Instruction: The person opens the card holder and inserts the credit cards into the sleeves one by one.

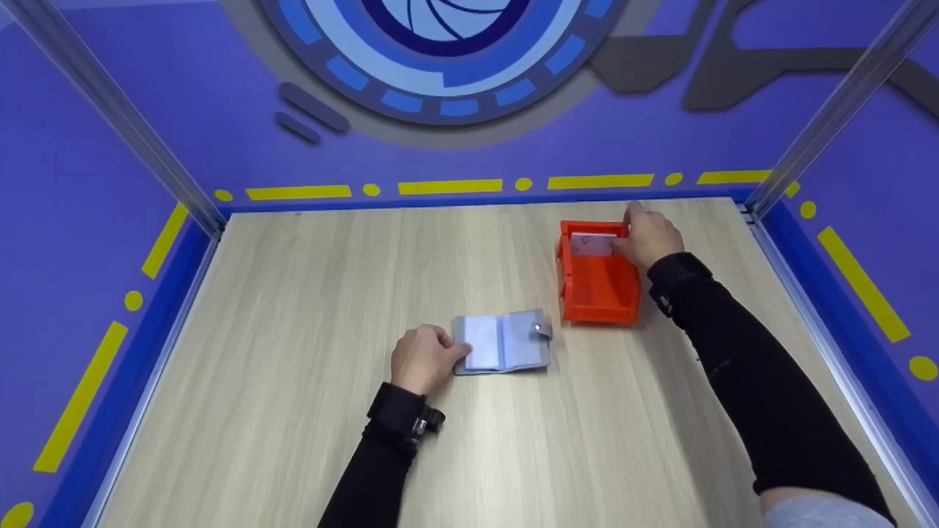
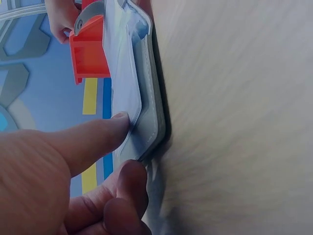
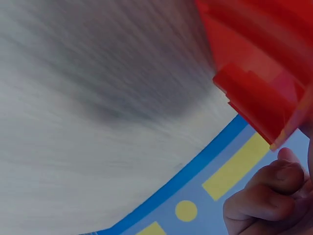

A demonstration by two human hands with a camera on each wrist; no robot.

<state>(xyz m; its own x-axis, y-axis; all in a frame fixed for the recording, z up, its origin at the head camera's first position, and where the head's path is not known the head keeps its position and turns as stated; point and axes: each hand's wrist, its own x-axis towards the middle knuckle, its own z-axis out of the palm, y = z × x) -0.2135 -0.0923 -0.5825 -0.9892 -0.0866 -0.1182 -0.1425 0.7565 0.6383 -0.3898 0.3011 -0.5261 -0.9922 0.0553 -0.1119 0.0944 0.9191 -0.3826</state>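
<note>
A small grey card holder (image 1: 524, 341) with clear sleeves and a snap strap lies spread on the table. My left hand (image 1: 423, 359) pinches its left edge, thumb on the top sleeve and a fingertip at the cover's underside, as the left wrist view shows. Farther back on the right is a red plastic bin (image 1: 601, 290). My right hand (image 1: 651, 236) grips its back right corner, thumb inside and the other fingers curled outside behind the wall. A pale pinkish card (image 1: 593, 243) leans upright against the bin's inner back wall, its right end right at my thumb.
The wooden table (image 1: 308, 308) is bounded by a blue back wall (image 1: 499, 161) and side walls with yellow markings. Metal posts stand at the back corners, the right post (image 1: 829, 110) beyond my right hand. The bin sits close to the back edge.
</note>
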